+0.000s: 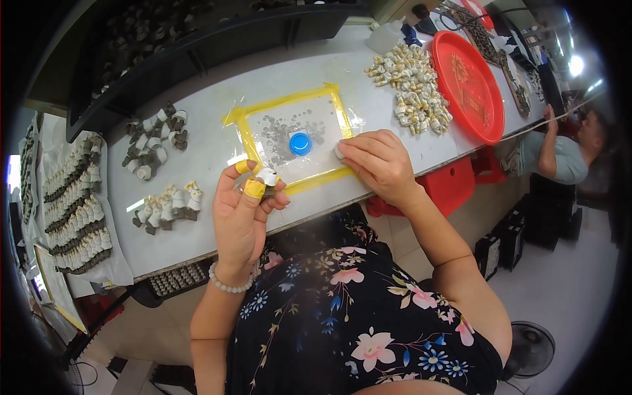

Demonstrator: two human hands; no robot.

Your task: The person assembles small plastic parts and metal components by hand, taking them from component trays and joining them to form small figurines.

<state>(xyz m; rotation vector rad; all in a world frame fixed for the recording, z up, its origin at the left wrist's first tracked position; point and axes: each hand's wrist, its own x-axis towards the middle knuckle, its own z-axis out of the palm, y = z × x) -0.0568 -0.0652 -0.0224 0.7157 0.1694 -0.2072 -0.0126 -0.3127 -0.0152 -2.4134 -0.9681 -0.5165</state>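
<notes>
My left hand (238,214), with yellow covers on two fingertips, is closed around a small white-and-dark figurine body (268,176) above the front edge of a taped sheet. My right hand (382,164) rests at the sheet's right side, its thumb and fingertips pinched on a small whitish piece (339,152), mostly hidden. Between the hands a round blue cap (300,144) sits on the clear sheet (309,108), which has grey spots and a yellow tape border (289,97). To the left of my left hand stands a row of figurines (168,207) with white bodies, dark bases and yellowish tops.
More white-and-dark pieces (156,139) lie at the left, beside rows of figurines (78,197). A black tray (217,49) stands behind. A pile of white-and-yellow pieces (415,85) adjoins a red tray (467,85). A red stool (444,187) is below; another person (566,155) sits at right.
</notes>
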